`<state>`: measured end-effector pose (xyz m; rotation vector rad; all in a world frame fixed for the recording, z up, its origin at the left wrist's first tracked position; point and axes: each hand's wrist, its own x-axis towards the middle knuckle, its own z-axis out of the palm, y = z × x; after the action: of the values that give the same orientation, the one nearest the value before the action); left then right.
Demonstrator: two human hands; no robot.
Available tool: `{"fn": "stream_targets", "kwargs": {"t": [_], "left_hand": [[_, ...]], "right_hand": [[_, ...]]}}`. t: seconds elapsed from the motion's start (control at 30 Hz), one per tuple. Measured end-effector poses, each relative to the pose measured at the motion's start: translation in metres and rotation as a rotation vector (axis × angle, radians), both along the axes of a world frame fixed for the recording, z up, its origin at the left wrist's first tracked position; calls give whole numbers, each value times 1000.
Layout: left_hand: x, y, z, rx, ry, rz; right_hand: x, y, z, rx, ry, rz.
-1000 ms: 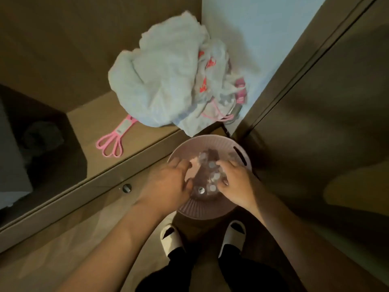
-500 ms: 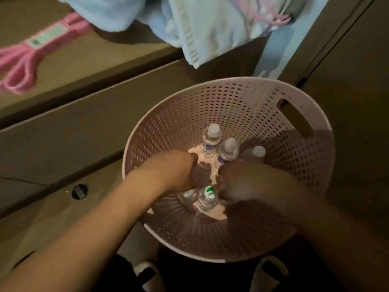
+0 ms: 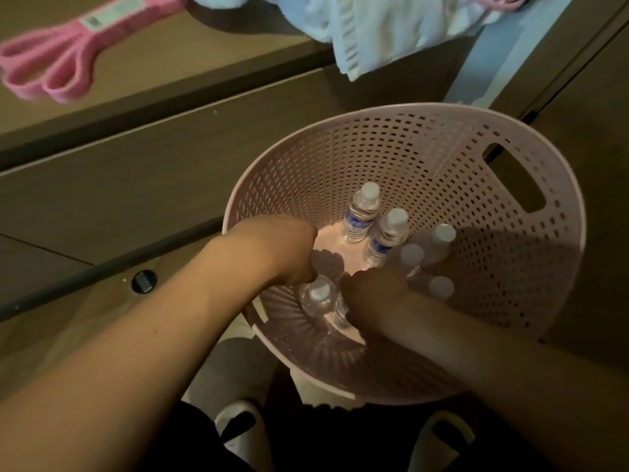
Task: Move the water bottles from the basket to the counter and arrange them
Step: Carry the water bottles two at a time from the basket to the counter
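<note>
**Both hands down in the basket, bottles not out yet**

Counter (image 3: 143, 80) runs across the far left, brown top with a dark front edge; no bottles on it. Drawer fronts below it, one round dark knob (image 3: 144, 281) at near left.

Pink perforated basket (image 3: 442, 158) sits on the floor right of centre, just beside the cabinet front, slot handle on its far right wall. All water bottles are inside it, upright, white caps up.

White cloth bundle (image 3: 374, 32) hangs over the counter edge at the far side, above the basket. Pink scissors-like tool (image 3: 58, 68) lies flat on the counter, far left.

Left hand (image 3: 289, 250) reaches in from the near left, fingers curled downward over the basket floor. What they hold is hidden by the hand itself, so grip: cannot tell. A capped bottle (image 3: 318, 296) stands right under its knuckles.

Right hand (image 3: 371, 294) comes in from the near right, fingers bent down among the near bottles. Looks closed around something, but the object is hidden; cannot tell.

Two labelled bottles (image 3: 360, 216) stand at the far side of the basket floor, touching each other. Three more caps (image 3: 442, 233) cluster to their right, in shadow.

White slippers (image 3: 238, 427) at the near edge.
</note>
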<state>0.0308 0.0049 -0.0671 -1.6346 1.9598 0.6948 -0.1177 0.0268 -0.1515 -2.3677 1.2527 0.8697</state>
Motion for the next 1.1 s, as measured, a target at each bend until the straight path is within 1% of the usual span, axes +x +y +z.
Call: {"fn": "stream_targets", "kwargs": {"t": [0.1,0.2,0.33,0.4,0.53,0.7,0.83,0.97,1.1], "left_hand": [[-1,3,0,7,13,8],[0,10,-6,55,-60,7],[-15,11,-14,166,-118,-17],[-26,5,-22,231,-148,-53],[-43,-2,-44,253,-264,-132],[-45,0,-67,222,-367,-163],[-43,2,-74,125,-379,-192],[-44,2,-78,9,-345,-201],[-42,2,-78,-51,-386,-240]], "right_hand": [[2,-7,5,9,-29,-23],[-12,-12,13,-29,-117,-140],[-31,-19,41,3,-234,-240],[-37,-20,52,12,-288,-261],[-40,-19,59,17,-302,-233],[-40,-21,63,-10,-306,-152],[-43,-20,67,-35,-325,-129],[-46,-19,67,-42,-326,-128],[-46,-17,69,-65,-343,-149]]}}
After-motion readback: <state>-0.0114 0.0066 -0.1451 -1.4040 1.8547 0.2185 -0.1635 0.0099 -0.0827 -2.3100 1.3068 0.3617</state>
